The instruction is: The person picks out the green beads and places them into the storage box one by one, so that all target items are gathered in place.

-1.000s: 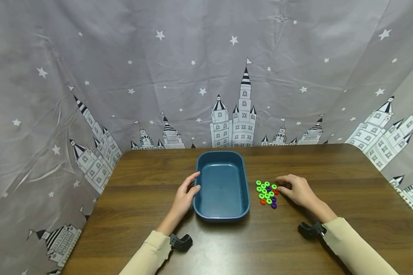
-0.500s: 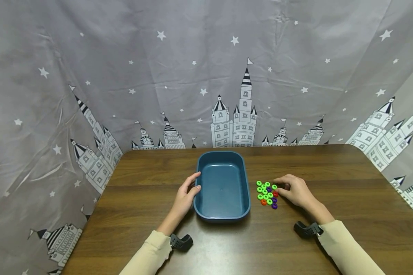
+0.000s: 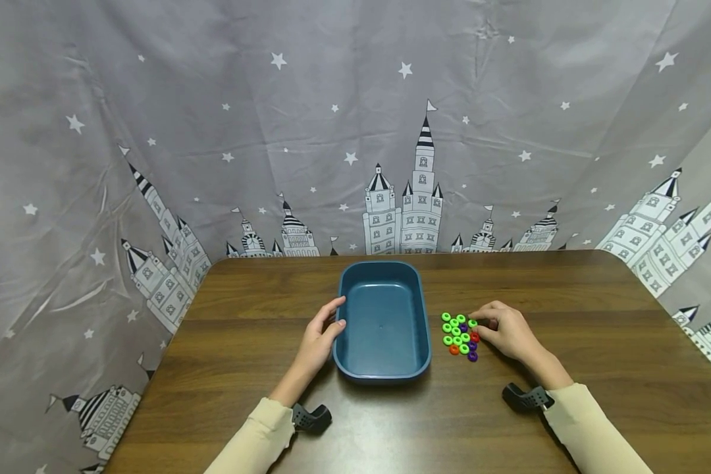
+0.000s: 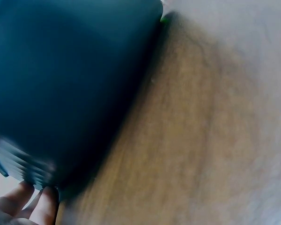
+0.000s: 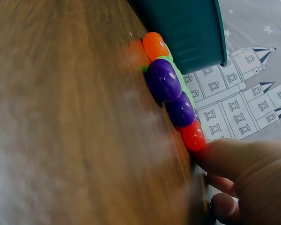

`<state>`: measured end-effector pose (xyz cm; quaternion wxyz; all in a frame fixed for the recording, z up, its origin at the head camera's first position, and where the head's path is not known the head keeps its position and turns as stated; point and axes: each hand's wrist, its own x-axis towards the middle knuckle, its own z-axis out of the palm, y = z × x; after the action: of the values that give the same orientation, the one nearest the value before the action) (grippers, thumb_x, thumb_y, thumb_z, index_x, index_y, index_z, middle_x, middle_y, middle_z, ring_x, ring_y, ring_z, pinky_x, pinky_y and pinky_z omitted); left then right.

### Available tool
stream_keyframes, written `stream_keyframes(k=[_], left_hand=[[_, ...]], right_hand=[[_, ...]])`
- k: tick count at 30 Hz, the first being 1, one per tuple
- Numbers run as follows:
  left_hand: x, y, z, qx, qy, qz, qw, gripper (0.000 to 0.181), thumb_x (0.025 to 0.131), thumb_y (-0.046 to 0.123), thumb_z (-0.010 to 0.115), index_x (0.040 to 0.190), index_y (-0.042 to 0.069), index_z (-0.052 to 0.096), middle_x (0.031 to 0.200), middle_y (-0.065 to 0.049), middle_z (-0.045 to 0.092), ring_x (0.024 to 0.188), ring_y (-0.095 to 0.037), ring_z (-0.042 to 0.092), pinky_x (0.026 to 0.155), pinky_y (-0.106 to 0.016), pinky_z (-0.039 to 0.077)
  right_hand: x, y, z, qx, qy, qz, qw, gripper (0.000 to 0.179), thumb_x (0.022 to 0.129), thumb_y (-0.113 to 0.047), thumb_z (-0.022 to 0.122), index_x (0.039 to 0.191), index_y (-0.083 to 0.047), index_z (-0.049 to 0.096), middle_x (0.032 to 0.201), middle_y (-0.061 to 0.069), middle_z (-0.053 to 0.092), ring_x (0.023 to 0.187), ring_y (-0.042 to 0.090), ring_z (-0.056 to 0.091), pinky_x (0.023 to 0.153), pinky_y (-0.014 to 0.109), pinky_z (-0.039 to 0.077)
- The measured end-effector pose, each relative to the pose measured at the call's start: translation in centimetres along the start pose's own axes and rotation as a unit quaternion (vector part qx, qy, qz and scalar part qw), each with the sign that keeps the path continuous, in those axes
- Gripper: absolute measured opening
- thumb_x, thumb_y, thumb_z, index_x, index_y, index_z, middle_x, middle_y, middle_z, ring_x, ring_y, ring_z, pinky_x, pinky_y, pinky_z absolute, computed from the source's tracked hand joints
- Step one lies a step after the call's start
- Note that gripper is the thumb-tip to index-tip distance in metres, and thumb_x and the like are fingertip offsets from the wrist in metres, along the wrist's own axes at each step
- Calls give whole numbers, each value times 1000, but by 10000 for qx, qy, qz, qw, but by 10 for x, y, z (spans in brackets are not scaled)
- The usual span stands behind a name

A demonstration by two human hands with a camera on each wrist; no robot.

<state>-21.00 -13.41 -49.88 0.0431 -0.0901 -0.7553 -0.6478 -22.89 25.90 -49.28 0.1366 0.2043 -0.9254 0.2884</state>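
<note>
A dark blue rectangular plastic bin (image 3: pixel 382 329) stands upright on the table. My left hand (image 3: pixel 318 342) holds its left side, thumb and forefinger at the rim; in the left wrist view fingertips (image 4: pixel 46 204) meet the outer wall. Right of the bin lies a flat cluster of small plastic rings, mostly green, with some purple, red and orange. At its right edge my right hand (image 3: pixel 507 334) has thumb and forefinger on either side of a green ring (image 3: pixel 473 324). The thumb tip comes right up to a red ring (image 5: pixel 194 137), beside purple rings (image 5: pixel 164 80).
The brown wooden table (image 3: pixel 261 289) has rounded far corners. A grey curtain (image 3: pixel 332 131) printed with castles and stars hangs behind it. Black wrist devices (image 3: pixel 311 419) sit at both sleeve cuffs. The orange ring (image 3: pixel 453 350) lies at the cluster's near edge.
My right hand has moved slightly left and closed its thumb and forefinger in around the green ring. The red ring and some green rings shifted a little. My left hand stays at the bin.
</note>
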Motion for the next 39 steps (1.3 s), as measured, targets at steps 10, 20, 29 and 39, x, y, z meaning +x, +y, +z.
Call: stream_keyframes(k=[10,20,29,39], left_hand=[[0,0,0,-1,4,28,10000,46,101,5,55,146,2,52,154,-19,50,139,-39,49,104,-19,42],[0,0,0,36,-16,14,10000,45,101,5,55,146,2,52,153,-20,50,138,-39,50,103,-22,44],[0,-1,0,94,13,-11,10000,45,101,5,55,146,2,53,154,-18,50,139,-39,49,108,-29,43],[2,-4,0,106,66,175,9998,45,100,4,56,145,3,54,151,-20,53,137,-40,51,104,-19,42]], right_hand=[[1,0,-1,-67,-73,13,10000,16,82,-5,81,97,-9,80,92,5,70,69,4,49,61,25,40],[0,0,0,-59,-68,39,10000,17,81,-4,80,98,-6,79,92,7,71,69,3,49,61,25,41],[0,0,1,-82,-34,46,9999,16,81,-6,81,97,-6,79,92,7,71,69,4,50,62,26,41],[0,1,2,19,72,86,9999,19,80,-4,81,99,-4,79,91,7,72,64,-1,46,59,24,40]])
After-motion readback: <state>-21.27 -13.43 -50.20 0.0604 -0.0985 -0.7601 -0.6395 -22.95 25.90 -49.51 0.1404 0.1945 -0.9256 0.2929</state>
